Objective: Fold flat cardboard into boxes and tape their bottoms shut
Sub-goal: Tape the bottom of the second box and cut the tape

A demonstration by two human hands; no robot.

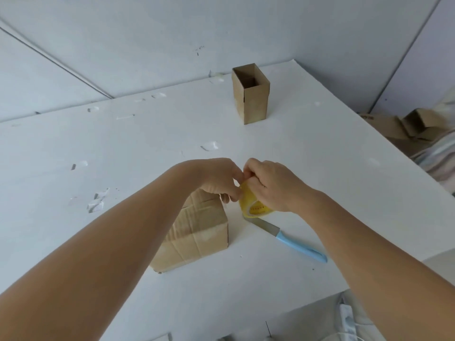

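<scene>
Looks like a makeshift packing corner in a plain room. White desk (295, 148) dotted with stuck tape scraps (209, 145), set against bare white panel walls (123, 45). Folded cardboard box (250, 94) standing on it, loose cardboard pieces (403, 126) heaped beside it at right.

knife (293, 239) tip under tape roll (256, 207)

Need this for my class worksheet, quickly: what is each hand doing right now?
Left hand: fingers pinching at the top of the yellow tape roll, likely its loose end.
Right hand: curled round the tape roll, gripping it.
</scene>
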